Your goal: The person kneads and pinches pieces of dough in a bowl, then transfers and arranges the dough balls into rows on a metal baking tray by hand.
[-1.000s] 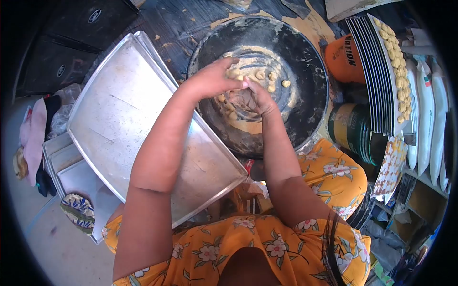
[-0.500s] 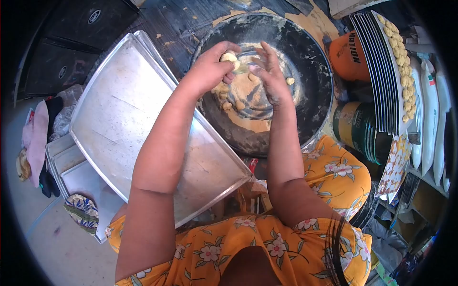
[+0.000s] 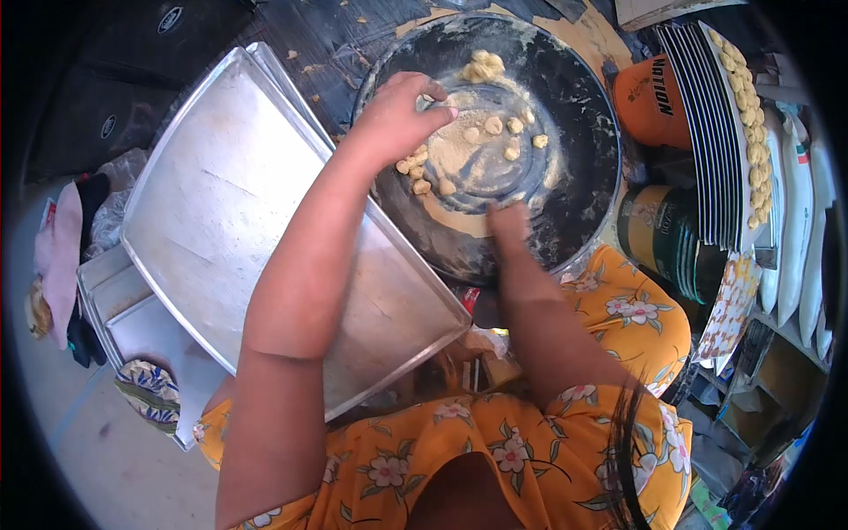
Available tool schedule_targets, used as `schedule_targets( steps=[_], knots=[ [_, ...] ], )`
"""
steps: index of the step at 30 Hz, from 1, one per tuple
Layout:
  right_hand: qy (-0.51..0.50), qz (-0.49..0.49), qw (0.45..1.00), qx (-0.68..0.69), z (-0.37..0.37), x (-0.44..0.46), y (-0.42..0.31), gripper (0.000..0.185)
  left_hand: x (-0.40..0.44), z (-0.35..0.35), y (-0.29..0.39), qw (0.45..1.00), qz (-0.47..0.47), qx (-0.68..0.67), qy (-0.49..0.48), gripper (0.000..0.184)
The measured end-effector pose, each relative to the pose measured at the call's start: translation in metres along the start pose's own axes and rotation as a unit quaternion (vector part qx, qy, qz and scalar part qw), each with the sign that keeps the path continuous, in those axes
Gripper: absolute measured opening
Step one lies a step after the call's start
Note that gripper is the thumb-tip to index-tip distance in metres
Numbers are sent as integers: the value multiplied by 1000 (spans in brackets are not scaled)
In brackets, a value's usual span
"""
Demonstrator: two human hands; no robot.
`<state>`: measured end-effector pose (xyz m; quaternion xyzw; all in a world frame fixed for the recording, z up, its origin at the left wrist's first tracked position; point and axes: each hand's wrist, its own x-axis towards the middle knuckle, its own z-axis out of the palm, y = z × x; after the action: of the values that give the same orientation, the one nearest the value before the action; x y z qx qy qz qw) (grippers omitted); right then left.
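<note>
A wide black basin [image 3: 583,177] dusted with tan flour or meal [image 3: 455,146] stands before me. Several small dough pieces [image 3: 512,153] lie scattered in it, with more clustered by its left side. A larger clump of dough [image 3: 482,66] rests near the far rim. My left hand [image 3: 405,110] hovers over the basin's left part, thumb and forefinger apart, with nothing visible between them. Low over the basin's near side, my right hand [image 3: 510,223] is smeared by motion, and its fingers cannot be made out.
Metal trays [image 3: 238,203] overlap the basin's left side. At right, a stack of trays [image 3: 707,132] carries rows of shaped dough pieces [image 3: 751,132] on its outermost one. An orange bucket [image 3: 652,102] and a dark green bucket [image 3: 658,230] stand between basin and stack.
My left hand has let go of the pale dough, and a clump now shows by the far rim. My right hand has pulled back toward me. More small dough pieces are visible mid-basin.
</note>
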<state>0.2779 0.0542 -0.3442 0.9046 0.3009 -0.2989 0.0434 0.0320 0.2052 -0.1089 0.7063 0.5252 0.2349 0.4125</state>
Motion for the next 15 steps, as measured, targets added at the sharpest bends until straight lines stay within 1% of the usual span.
schedule_targets(
  steps=[1, 2, 3, 4, 5, 6, 7, 8, 9, 10, 11, 14, 15],
  knots=[
    [9, -95, 995, -37, 37, -9, -1, 75, 2, 0, 0, 1000, -2, -1, -3, 43],
    [-91, -135, 987, 8, 46, -33, -15, 63, 4, -2, 0, 1000, -1, 1, -6, 44],
    [-86, -261, 962, -7, 86, -39, -21, 56, 4, -3, 2, 1000, -8, -3, -7, 44],
    [-167, -304, 934, 85, 83, -47, -42, 50, 3, -4, 4, 1000, -15, -6, -9, 45],
    [-246, -340, 890, 177, 71, -51, -67, 43, 2, -5, 6, 1000, -22, -8, -13, 45],
    [-266, -315, 857, 310, 69, -46, -86, 37, 1, -5, 7, 999, -33, -11, -5, 44],
    [-280, -283, 806, 438, 66, -38, -104, 31, 0, -5, 8, 999, -43, -15, 2, 43],
    [-281, -254, 807, 453, 48, -23, -120, 32, 0, -5, 8, 998, -55, -19, 9, 42],
    [-283, -224, 808, 465, 24, -7, -134, 33, 2, -5, 6, 999, -46, -12, 13, 41],
    [-296, -236, 855, 355, -8, 2, -147, 37, 3, -3, 3, 999, -39, -7, 17, 41],
    [-305, -244, 889, 239, -29, 9, -157, 42, 3, -2, 0, 999, -33, -3, 22, 41],
    [-152, -332, 894, 260, -30, 37, -175, 54, 4, 0, 0, 999, -29, 18, 25, 40],
    [-130, -395, 884, 215, -13, 45, -177, 57, 4, 0, 0, 999, -30, 17, 22, 39]
  ],
)
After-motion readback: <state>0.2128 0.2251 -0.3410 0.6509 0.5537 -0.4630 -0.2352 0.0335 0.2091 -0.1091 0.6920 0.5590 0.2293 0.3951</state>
